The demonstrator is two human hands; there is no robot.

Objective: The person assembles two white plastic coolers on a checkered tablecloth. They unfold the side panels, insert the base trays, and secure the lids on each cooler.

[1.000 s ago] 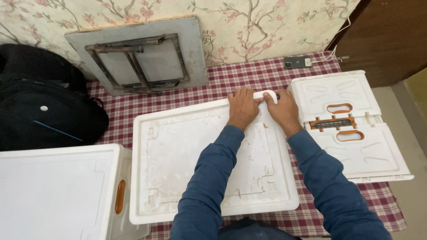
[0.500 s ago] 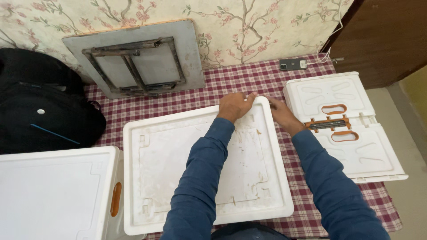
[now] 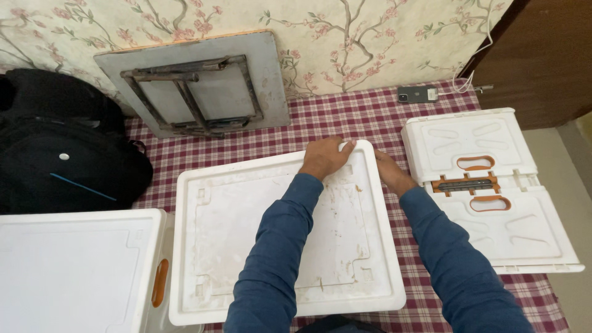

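A large white foam panel lies flat on the checked cloth in front of me, stained in the middle. My left hand rests on its far edge near the right corner, fingers curled over the rim. My right hand grips the panel's right edge just beside that corner. Both sleeves are dark blue.
A folded white box with orange handles lies to the right. A white foam box with an orange handle stands at the lower left. A black backpack sits left. A folded grey table leans on the floral wall. A phone lies by the wall.
The foam panel has shifted left, away from the white box. My hands have separated; the right one moved from the far corner down onto the right edge.
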